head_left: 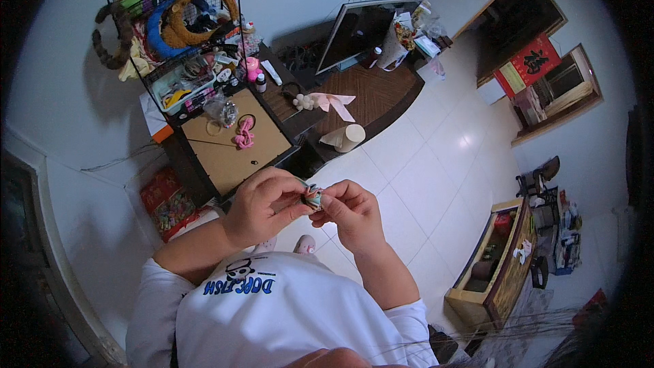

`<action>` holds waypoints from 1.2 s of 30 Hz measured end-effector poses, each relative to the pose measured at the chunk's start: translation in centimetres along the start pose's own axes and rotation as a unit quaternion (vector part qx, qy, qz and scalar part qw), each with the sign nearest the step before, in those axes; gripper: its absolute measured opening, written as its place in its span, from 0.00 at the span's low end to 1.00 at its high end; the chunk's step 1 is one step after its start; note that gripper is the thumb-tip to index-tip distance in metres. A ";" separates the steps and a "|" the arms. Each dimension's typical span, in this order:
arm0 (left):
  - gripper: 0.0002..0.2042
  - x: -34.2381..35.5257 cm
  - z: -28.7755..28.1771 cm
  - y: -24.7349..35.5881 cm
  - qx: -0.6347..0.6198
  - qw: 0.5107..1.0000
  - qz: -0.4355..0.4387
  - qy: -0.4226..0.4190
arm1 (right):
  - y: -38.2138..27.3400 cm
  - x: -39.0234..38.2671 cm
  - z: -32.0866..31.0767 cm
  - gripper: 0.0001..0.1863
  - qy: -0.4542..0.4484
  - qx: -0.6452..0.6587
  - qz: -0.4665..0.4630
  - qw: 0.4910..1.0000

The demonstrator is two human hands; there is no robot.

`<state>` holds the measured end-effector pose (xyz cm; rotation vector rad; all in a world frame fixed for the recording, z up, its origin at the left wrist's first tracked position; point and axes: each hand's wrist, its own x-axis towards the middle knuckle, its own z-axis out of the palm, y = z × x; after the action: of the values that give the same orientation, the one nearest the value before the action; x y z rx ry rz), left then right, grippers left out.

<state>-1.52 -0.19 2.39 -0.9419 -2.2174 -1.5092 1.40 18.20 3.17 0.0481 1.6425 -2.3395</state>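
Observation:
In front of my chest I hold a small multicoloured bundle (313, 197), which looks like coiled or folded bands in green, white, orange and dark tones. Its exact kind is too small to make out. My left hand (266, 206) pinches it from the left between thumb and fingers. From the other side my right hand (351, 215) grips it, thumb on top and fingers curled beneath. The fingers cover part of the bundle. Just beyond my hands, a pink hair tie (244, 135) lies on a dark-framed tan board (221, 160), beside a clear plastic bag (221, 110).
A paper roll (349, 138) and a pink ribbon bow (334, 103) sit on the brown TV stand (381, 95), with a television (361, 33) behind. A wire rack (240, 20) full of headbands and toys rises at the far left. At the right stands a wooden cabinet (470, 300).

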 end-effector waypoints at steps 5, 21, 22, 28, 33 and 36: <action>0.09 0.4 -0.3 0.7 -0.085 0.992 -0.089 -0.017 | 0.3 0.2 0.4 0.06 -0.030 -0.019 -0.010 0.999; 0.07 -1.3 0.4 -0.3 -0.197 0.973 -0.111 0.035 | 0.7 0.2 0.1 0.07 -0.041 0.051 0.038 0.997; 0.08 -1.4 0.8 -0.3 -0.238 0.960 -0.144 0.034 | 0.7 0.2 0.1 0.07 -0.028 0.040 0.030 0.998; 0.11 -1.0 0.8 -0.2 -0.190 0.974 -0.125 0.008 | 0.6 -0.3 0.5 0.08 -0.012 -0.021 -0.033 0.999; 0.12 -1.2 0.9 -0.2 -0.142 0.985 -0.098 0.011 | -0.7 -0.7 0.3 0.09 -0.034 -0.291 -0.141 0.946; 0.14 -1.3 1.2 0.3 -0.170 0.979 -0.113 0.012 | -0.9 -0.9 0.3 0.07 -0.012 -0.446 -0.233 0.864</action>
<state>-0.20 0.53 1.39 -0.7744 -2.1464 -2.0402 2.02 18.38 4.31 -0.6201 2.7805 -1.5595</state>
